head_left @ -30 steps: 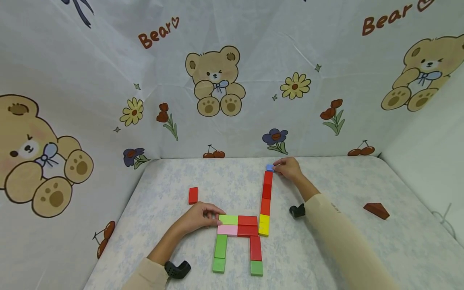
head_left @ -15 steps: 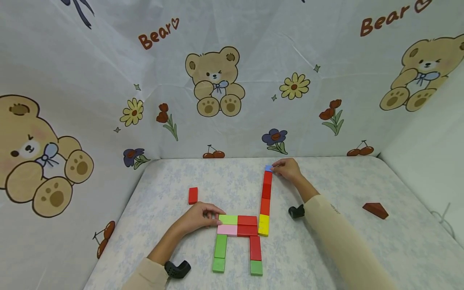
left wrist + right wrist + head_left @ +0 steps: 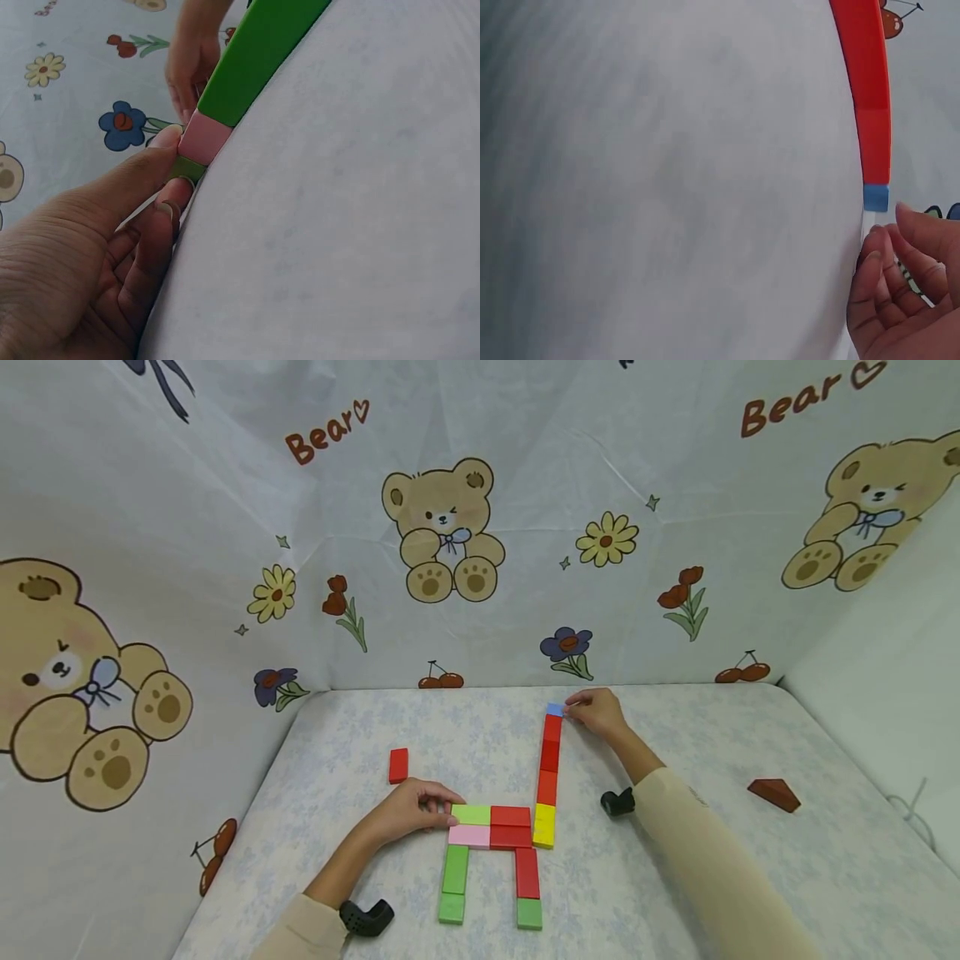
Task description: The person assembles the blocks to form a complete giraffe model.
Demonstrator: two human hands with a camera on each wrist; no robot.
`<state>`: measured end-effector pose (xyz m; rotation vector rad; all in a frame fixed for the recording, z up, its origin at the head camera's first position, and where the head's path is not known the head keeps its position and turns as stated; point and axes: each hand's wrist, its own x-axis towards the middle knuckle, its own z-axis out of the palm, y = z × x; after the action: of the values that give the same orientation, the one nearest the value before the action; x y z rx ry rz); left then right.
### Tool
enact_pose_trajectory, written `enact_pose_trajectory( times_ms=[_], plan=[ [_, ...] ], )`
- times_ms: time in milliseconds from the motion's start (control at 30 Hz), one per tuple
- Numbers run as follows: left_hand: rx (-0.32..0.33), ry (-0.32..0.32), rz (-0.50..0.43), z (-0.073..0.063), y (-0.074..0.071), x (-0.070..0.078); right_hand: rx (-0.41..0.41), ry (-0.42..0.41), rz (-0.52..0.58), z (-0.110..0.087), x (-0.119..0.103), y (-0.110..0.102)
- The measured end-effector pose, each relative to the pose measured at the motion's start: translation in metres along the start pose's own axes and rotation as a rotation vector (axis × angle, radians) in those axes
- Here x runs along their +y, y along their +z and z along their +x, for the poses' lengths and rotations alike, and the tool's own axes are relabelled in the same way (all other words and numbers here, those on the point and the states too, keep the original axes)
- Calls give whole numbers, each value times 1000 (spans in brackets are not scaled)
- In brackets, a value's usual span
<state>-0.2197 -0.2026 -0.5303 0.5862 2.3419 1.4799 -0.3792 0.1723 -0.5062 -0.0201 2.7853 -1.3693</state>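
Note:
My left hand (image 3: 416,808) is at the left end of a flat block figure, its thumb and fingers pinching the end of a light green block (image 3: 472,815). In the left wrist view the thumb tip also lies against the pink block (image 3: 205,140) beside it. Two red blocks (image 3: 510,837) extend the figure to the right. A column of yellow (image 3: 544,825) and red blocks (image 3: 550,757) rises away from its right side, topped by a small blue block (image 3: 554,710). My right hand (image 3: 597,710) is beside the blue block, loosely bent fingers just off its end in the right wrist view.
Green blocks (image 3: 454,869) and a red-and-green pair (image 3: 527,873) form two legs below. A loose red block (image 3: 398,765) lies beyond the left hand; a brownish-red angular block (image 3: 777,794) lies far right. A bear-print curtain (image 3: 450,643) stands at the table's back edge.
The blue block has shifted slightly left, into line with the top of the red column, and the right fingertips now cover less of it. The left hand stays at its end of the figure.

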Motion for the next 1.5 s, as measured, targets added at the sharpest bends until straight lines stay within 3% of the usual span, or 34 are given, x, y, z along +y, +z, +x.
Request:
enact_pose_trajectory(
  times_ms=[267, 433, 833, 1233, 1500],
  plan=[
    [5, 6, -13, 1, 2, -2, 98, -186, -34, -21, 13, -40],
    [8, 4, -12, 1, 2, -3, 139, -244, -88, -37, 19, -69],
    [12, 15, -7, 0, 1, -3, 179, -281, -231, -90, 39, -126],
    [13, 28, 0, 0, 2, -2, 178, -282, -299, -142, 71, -163],
    [5, 27, -18, 0, 2, -2, 197, -246, -322, -160, 98, -183]
  ],
)
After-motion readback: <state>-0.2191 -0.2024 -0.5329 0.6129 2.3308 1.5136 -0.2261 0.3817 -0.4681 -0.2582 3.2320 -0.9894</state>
